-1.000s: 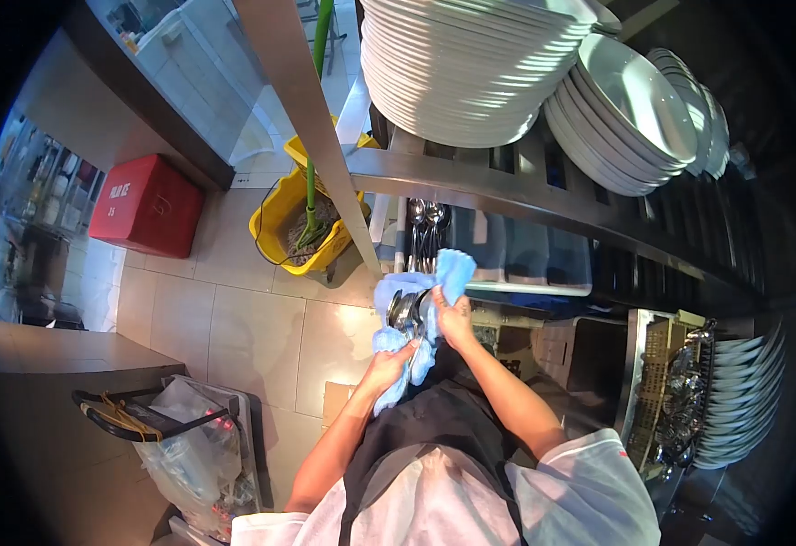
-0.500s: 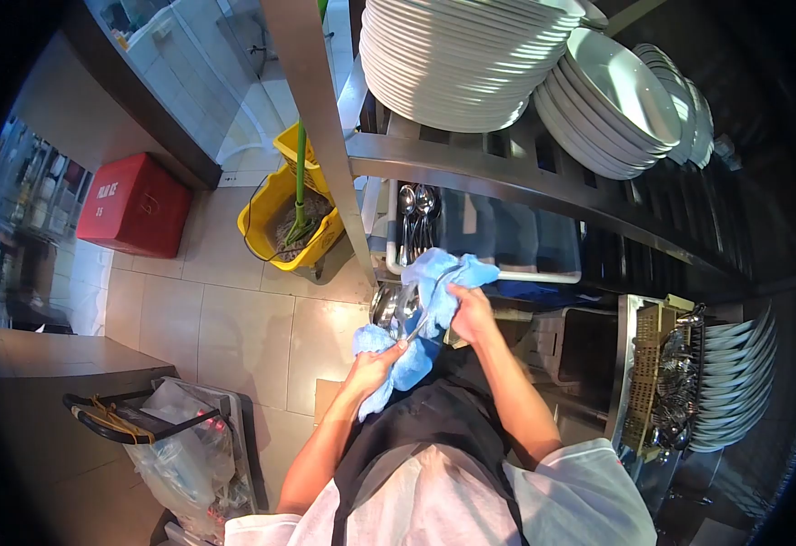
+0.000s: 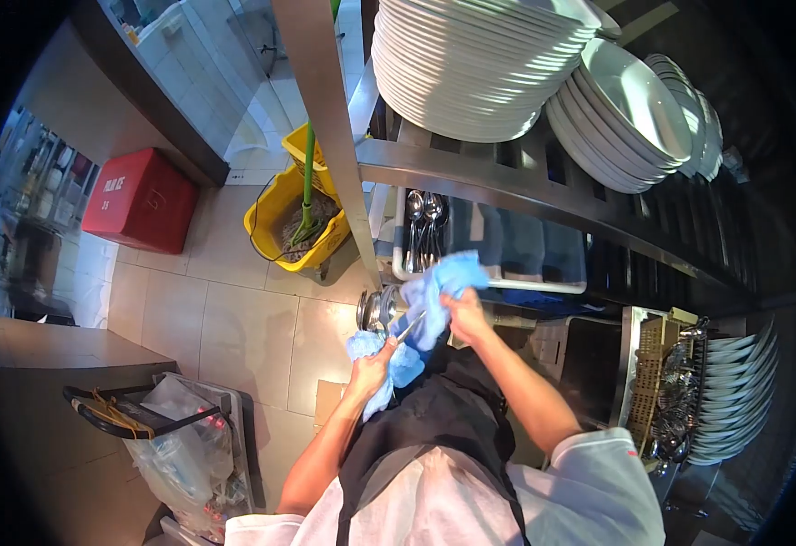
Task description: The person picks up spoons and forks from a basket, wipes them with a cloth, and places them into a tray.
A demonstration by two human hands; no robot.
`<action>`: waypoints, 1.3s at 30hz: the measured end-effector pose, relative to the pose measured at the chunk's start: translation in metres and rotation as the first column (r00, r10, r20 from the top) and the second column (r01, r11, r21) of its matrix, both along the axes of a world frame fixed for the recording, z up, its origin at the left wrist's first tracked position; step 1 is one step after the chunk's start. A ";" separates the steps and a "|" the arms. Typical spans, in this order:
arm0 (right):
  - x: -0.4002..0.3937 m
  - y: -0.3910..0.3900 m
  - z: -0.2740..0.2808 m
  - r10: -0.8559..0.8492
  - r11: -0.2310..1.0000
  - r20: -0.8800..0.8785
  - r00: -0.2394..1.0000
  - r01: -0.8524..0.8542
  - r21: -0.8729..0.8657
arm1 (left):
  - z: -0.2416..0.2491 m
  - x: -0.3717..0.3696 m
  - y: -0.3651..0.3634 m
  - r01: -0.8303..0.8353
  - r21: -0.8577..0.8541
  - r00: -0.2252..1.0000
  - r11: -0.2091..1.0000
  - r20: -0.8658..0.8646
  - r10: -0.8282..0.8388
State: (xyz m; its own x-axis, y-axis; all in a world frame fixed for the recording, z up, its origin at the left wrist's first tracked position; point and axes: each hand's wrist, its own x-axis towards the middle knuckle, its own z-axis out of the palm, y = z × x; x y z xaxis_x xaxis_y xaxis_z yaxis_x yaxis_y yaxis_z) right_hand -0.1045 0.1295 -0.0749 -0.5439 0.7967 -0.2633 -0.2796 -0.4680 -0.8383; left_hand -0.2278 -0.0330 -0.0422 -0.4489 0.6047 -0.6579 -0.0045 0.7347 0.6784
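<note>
Spoons (image 3: 378,309): a bundle of metal spoons, bowls showing at 9 o'clock of the blue cloth (image 3: 434,289), handles running down into it toward the left hand (image 3: 371,357). The bundle sits just above the left hand and just left of the right hand (image 3: 464,314), at about centre of view.

Left hand: closed around the lower part of the cloth and the spoon handles within it; fingers curled shut, thumb up.

Right hand: closed on the upper fold of the cloth, pinching it against the bundle; what lies inside the fold cannot be told.

Blue cloth: draped over and around the spoons, one end bunched under the left hand, the other rising at 12 o'clock of the right hand.

Tray (image 3: 544,284): pale rim, at 12 o'clock of the hands, holding more spoons (image 3: 422,227) standing side by side at its left end.

Steel shelf (image 3: 507,196): above the tray, bearing a stack of white plates (image 3: 475,68) at 12 o'clock and leaning plates (image 3: 634,109) at 1 o'clock.

Cutlery rack (image 3: 666,382): at 3 o'clock, filled with metalware, beside another row of plates (image 3: 744,391).

Yellow mop bucket (image 3: 293,223): on the tiled floor at 10 o'clock, green mop handle standing in it.

Red box (image 3: 143,200): at 9 o'clock, well apart.

Bagged bin (image 3: 184,446): at 7 o'clock.
</note>
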 end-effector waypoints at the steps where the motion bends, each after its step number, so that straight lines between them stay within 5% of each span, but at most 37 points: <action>1: -0.004 0.007 0.012 -0.059 0.987 -0.025 0.998 0.054 -0.152 | 0.020 0.003 0.004 -0.010 -0.013 1.000 1.000 0.004 0.010; 4: -0.038 -0.015 -0.026 -0.361 0.855 0.232 0.903 0.420 -0.303 | -0.007 0.013 0.025 -0.028 0.069 0.999 0.997 -0.038 0.030; 5: -0.049 -0.036 -0.015 -0.306 0.952 0.689 0.657 0.218 0.215 | -0.011 0.015 0.033 0.002 0.118 0.997 0.993 -0.080 0.007; 6: -0.047 -0.050 0.005 -0.214 0.972 0.423 0.880 0.234 0.006 | -0.013 0.011 0.039 -0.002 0.119 0.997 0.993 -0.083 0.012; 8: -0.039 -0.037 -0.006 -0.073 0.991 0.589 0.805 -0.008 0.134 | -0.017 0.007 0.049 -0.076 -0.044 0.997 0.996 0.018 0.077; 10: -0.038 -0.005 -0.033 0.008 0.997 0.560 0.828 -0.051 0.060 | -0.042 0.005 0.050 -0.108 -0.088 0.993 0.990 0.029 0.111; 11: -0.040 0.023 -0.095 -0.035 0.999 0.538 0.842 0.015 0.041 | -0.061 0.004 0.049 -0.176 -0.020 0.983 0.984 0.048 0.176; 12: -0.040 0.049 -0.087 0.029 1.000 0.573 0.819 -0.020 -0.022 | -0.071 0.003 0.046 -0.245 0.046 0.968 0.968 0.070 0.242; 13: -0.044 0.067 -0.077 0.105 0.983 0.373 0.922 -0.041 -0.176 | -0.028 0.003 0.050 -0.267 0.112 0.957 0.957 0.148 0.249; 14: -0.043 0.077 -0.079 0.146 0.942 0.147 0.978 -0.092 -0.322 | -0.033 0.000 0.049 -0.268 0.108 0.957 0.957 0.145 0.252; 15: -0.039 0.073 -0.084 0.147 0.941 0.146 0.978 -0.092 -0.326 | -0.041 -0.003 0.046 -0.231 0.174 0.968 0.957 0.144 0.208; 17: -0.034 0.060 -0.086 0.419 0.906 0.329 0.846 -0.364 -0.216 | -0.041 -0.011 0.047 -0.166 0.201 0.979 0.965 0.149 0.138; 18: -0.030 0.038 -0.066 0.367 0.928 0.186 0.911 -0.345 -0.140 | -0.036 -0.012 0.048 -0.168 0.204 0.979 0.964 0.151 0.139; 22: -0.040 0.007 -0.045 0.207 0.976 0.271 0.940 -0.180 -0.121 | -0.021 -0.010 0.048 -0.090 0.209 0.968 0.974 0.249 0.036; 24: -0.042 0.011 -0.043 -0.048 0.956 0.677 0.734 -0.163 0.245 | 0.001 -0.006 0.051 -0.067 0.140 0.941 0.988 0.338 0.016; 26: -0.042 0.019 -0.036 -0.293 0.921 0.701 0.650 -0.006 0.390 | -0.001 -0.001 0.046 -0.184 0.305 0.901 0.935 0.432 0.037; 28: -0.038 0.029 -0.026 -0.271 0.873 0.424 0.864 0.035 0.486 | -0.002 -0.001 0.039 -0.175 0.316 0.898 0.932 0.439 0.020; 29: -0.035 0.028 -0.001 -0.185 0.886 0.502 0.845 -0.078 0.457 | -0.003 0.000 0.036 -0.158 0.242 0.917 0.957 0.395 0.052; 32: -0.038 0.028 -0.005 -0.261 0.847 0.399 0.879 0.011 0.531 | 0.007 0.003 0.033 -0.091 0.142 0.945 0.986 0.324 0.040; 34: -0.035 0.022 -0.001 -0.215 0.909 0.402 0.890 0.033 0.415 | 0.007 0.005 0.029 -0.137 0.194 0.939 0.971 0.337 0.065; 39: -0.028 0.012 0.037 -0.193 0.864 0.628 0.754 -0.173 0.473 | 0.000 0.002 0.019 0.146 -0.001 0.988 0.989 0.048 -0.145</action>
State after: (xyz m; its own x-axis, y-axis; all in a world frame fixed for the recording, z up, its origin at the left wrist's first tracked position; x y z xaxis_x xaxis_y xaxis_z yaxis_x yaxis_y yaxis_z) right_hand -0.1327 0.1413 -0.0381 -0.3811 0.9157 -0.1275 0.4009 0.0394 -0.9153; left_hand -0.2254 -0.0137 -0.0424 -0.3245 0.6584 -0.6792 0.0707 0.7329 0.6767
